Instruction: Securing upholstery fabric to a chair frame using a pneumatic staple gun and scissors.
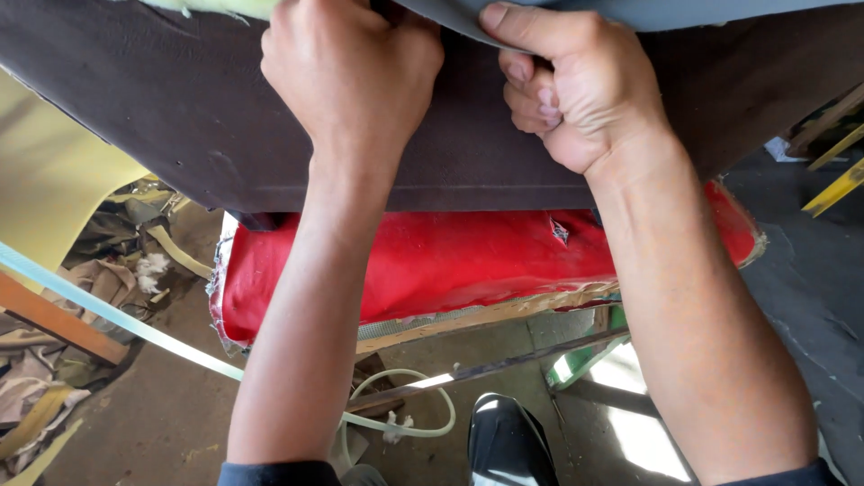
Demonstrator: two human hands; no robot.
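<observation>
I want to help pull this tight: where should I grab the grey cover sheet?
Grab the grey cover sheet along its free front edge, from beneath, beside the right hand pinching it. That edge lifts off the dark brown panel, giving fingers room.

i see dark brown fabric (180,117) up top, with a grey-blue strip (630,11) at its edge. below it sits a bright red cushion (450,261) with pale tan edging. foam (45,171) at left is pale yellow, the hose (405,423) off-white, the shoe (508,445) glossy black.
</observation>
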